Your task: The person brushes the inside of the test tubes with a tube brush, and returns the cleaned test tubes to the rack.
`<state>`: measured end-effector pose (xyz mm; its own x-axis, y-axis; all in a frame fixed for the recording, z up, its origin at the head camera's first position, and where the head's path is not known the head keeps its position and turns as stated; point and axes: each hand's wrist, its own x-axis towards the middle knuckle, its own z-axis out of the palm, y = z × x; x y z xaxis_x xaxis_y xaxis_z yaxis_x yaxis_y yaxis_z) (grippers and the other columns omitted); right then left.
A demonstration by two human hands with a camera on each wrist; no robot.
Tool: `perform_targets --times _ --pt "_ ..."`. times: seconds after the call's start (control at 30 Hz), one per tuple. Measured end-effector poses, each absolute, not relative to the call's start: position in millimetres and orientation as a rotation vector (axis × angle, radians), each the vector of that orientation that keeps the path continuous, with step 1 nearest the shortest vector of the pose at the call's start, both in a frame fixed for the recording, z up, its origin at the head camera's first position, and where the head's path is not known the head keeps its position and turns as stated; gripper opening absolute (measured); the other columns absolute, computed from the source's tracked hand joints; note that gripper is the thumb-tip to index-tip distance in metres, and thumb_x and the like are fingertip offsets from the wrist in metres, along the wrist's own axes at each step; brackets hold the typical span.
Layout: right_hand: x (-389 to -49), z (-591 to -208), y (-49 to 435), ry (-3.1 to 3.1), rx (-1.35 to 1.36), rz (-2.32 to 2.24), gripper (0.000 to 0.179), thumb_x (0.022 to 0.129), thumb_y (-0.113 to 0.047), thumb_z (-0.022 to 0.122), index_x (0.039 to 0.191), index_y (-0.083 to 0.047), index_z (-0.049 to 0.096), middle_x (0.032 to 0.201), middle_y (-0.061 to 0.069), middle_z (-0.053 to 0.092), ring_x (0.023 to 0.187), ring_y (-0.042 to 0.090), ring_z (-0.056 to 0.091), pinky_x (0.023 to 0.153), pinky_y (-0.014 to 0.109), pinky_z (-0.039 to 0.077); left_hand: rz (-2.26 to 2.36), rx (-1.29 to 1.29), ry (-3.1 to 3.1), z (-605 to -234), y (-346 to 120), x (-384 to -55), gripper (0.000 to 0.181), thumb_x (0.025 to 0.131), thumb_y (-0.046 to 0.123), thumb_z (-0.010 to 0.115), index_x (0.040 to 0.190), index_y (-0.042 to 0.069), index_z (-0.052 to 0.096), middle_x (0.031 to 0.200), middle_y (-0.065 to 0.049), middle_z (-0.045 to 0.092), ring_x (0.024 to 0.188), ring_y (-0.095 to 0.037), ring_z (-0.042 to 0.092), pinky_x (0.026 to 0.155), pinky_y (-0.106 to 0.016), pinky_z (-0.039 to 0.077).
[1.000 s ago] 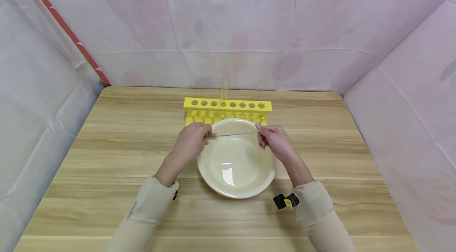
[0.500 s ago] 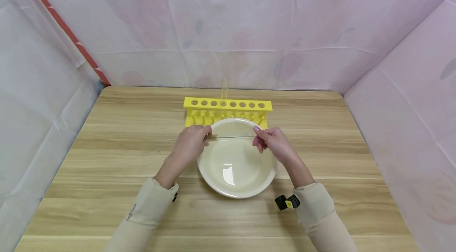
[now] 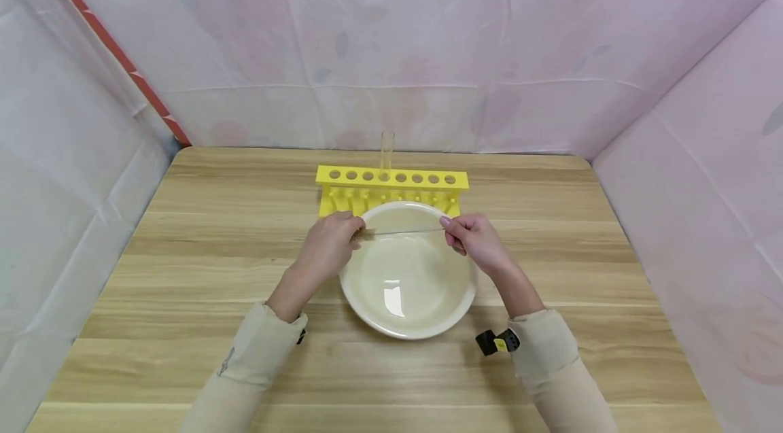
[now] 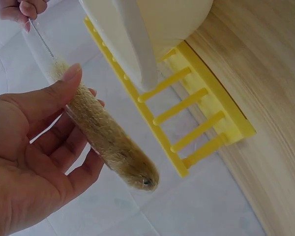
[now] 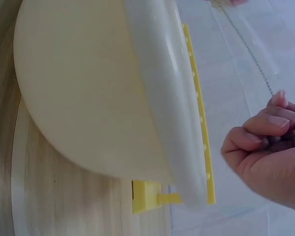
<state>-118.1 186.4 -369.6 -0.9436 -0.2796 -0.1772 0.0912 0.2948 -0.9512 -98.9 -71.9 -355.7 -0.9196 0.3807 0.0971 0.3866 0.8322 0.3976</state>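
Above the cream basin [image 3: 406,335], my left hand [image 3: 327,243] grips a clear test tube [image 4: 146,183], thumb on one side and fingers on the other. Inside the tube sit the tan bristles of a test tube brush [image 4: 108,132], reaching close to its rounded end. The brush's twisted wire runs out toward my right hand [image 3: 480,243], whose thumb and curled fingers pinch it, as the right wrist view shows. Both hands are over the far part of the basin, with the tube and wire held nearly level between them.
Behind the basin stands a yellow test tube rack [image 3: 408,183], partly hidden by the basin's rim. One clear upright test tube [image 3: 387,154] is in it. The wooden table [image 3: 183,270] has cloth walls [image 3: 391,45] at the back and sides.
My right hand shifts slightly left and toward me, then back right, with the wire in its pinch. The left hand stays almost in place.
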Motion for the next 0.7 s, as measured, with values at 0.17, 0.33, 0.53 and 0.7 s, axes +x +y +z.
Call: perform_targets --times 0.17,0.33,0.53,0.7 --pt "-112.7 -353.8 184.0 2.422 -0.346 -1.659 0.037 0.095 -0.006 0.046 0.063 0.013 0.048 0.049 0.0 0.033 0.045 0.008 0.029 0.045 0.021 0.024 -0.704 -0.645 -3.042 -353.1 -71.1 -100.5 0.014 0.074 -0.001 0.072 0.086 0.005 0.068 0.079 -0.003 0.062 0.075 -0.019 0.058 0.067 -0.032 0.047" --pt "-111.8 -356.3 186.2 2.513 -0.423 -1.652 0.035 0.093 -0.003 0.048 0.06 0.009 0.05 0.05 -0.001 0.033 0.046 0.008 0.028 0.045 0.021 0.023 -0.731 -0.642 -3.09 -351.4 -71.3 -100.7 0.015 0.074 0.002 0.073 0.088 0.006 0.069 0.085 -0.004 0.065 0.079 -0.02 0.059 0.072 -0.034 0.048" --pt "-117.6 -372.1 191.4 2.172 -0.142 -1.859 0.044 0.095 -0.008 0.048 0.053 0.001 0.042 0.049 -0.001 0.032 0.045 0.01 0.027 0.047 0.023 0.024 -0.656 -0.597 -3.106 -352.8 -68.0 -99.2 0.014 0.073 0.004 0.075 0.083 0.008 0.067 0.08 -0.002 0.062 0.075 -0.018 0.057 0.068 -0.032 0.047" --pt "-117.9 -374.7 191.3 1.82 0.061 -2.012 0.046 0.094 -0.004 0.045 0.049 -0.005 0.037 0.045 -0.002 0.027 0.04 0.011 0.021 0.047 0.024 0.024 -0.627 -0.549 -3.107 -356.6 -65.3 -97.7 0.015 0.071 0.002 0.075 0.083 0.008 0.066 0.079 -0.002 0.06 0.075 -0.019 0.056 0.066 -0.033 0.047"
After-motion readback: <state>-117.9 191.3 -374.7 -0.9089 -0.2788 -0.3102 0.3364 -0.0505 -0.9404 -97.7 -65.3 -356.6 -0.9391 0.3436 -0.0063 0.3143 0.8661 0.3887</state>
